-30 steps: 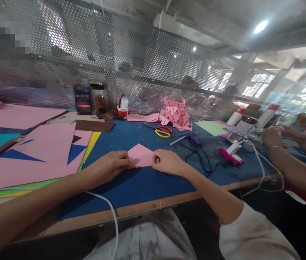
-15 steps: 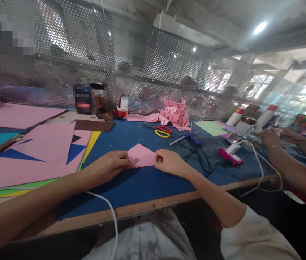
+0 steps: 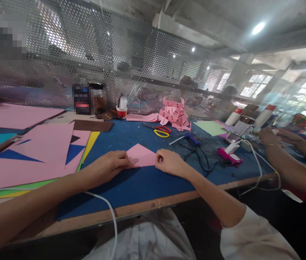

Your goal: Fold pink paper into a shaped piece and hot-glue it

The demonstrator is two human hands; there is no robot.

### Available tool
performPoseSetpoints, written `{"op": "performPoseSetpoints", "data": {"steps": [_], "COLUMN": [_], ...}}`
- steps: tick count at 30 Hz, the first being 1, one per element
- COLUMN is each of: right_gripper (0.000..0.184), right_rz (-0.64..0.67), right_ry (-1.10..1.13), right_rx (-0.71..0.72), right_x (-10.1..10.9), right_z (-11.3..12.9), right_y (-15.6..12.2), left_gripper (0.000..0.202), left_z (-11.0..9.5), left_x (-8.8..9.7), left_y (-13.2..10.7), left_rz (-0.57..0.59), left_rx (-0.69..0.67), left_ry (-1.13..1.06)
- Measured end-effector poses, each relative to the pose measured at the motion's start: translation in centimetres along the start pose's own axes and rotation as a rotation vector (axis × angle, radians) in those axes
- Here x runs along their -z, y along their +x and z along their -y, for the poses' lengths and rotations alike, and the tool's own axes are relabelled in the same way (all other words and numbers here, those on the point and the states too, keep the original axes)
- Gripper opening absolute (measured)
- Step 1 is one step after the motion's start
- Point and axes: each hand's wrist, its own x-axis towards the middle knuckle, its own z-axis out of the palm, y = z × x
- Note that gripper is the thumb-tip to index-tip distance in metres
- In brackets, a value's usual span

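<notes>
A folded piece of pink paper (image 3: 141, 156) lies on the blue work surface (image 3: 142, 184), its peak pointing away from me and a straight edge towards me. My left hand (image 3: 115, 163) is closed on its left corner, fingers pressed together. At the right corner my right hand (image 3: 170, 162) is curled, with thumb and forefinger pinching the paper. Both corners are hidden under my fingers. Beyond the paper lie scissors (image 3: 162, 132) with red and yellow handles.
Pink sheets (image 3: 41, 144) are stacked at left. A blue glue gun (image 3: 192, 139) with a black cord and a magenta power socket (image 3: 230, 157) lie to the right. Dotted pink paper pieces (image 3: 173, 113) are heaped at the back. A co-worker's hands (image 3: 269, 137) work at far right.
Both hands keep their hold on the pink paper, almost unmoved. The whole view has shifted very slightly.
</notes>
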Motion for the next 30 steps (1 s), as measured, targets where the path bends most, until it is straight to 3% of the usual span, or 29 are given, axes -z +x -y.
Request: {"op": "performPoseSetpoints", "data": {"steps": [30], "right_gripper": [0.002], "right_rz": [-0.004], "right_ry": [0.012], "right_rx": [-0.069], "right_x": [1.2], "right_z": [-1.1], "right_y": [-1.3], "left_gripper": [0.033], "left_z": [-0.2], "left_x": [0.2], "left_y": [0.0], "left_rz": [-0.007], "left_rx": [0.002], "left_ry": [-0.020]}}
